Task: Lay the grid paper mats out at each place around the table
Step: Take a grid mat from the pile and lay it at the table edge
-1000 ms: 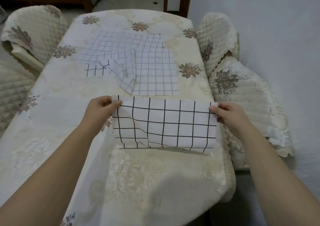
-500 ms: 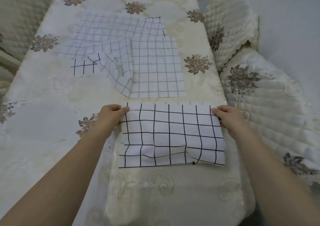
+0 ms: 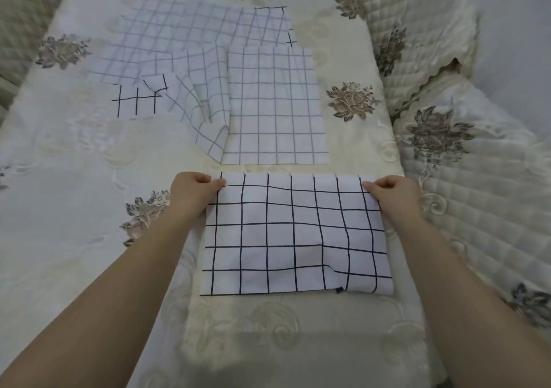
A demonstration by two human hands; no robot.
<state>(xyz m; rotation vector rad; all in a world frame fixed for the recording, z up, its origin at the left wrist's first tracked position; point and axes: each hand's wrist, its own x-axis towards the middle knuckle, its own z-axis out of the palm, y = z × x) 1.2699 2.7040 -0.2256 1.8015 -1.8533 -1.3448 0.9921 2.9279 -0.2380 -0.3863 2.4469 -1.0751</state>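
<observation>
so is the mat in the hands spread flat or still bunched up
Spread out, not fully smooth. The bold-grid mat lies open on the tablecloth, each hand pinching a far corner; a wrinkle shows near its near right edge.

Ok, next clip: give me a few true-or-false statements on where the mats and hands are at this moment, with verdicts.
1. The left hand and right hand pinch the far corners of the white mat with bold black grid lines. True.
2. That mat hangs in the air above the cream embroidered tablecloth. False: it lies on the cloth.
3. The pile of white mats with thin grey grid lines sits beyond the held mat. True.
4. The pile is neatly squared. False: the mats overlap untidily, with one rumpled.
5. The held mat touches the pile. False: a strip of cloth separates them.
</observation>
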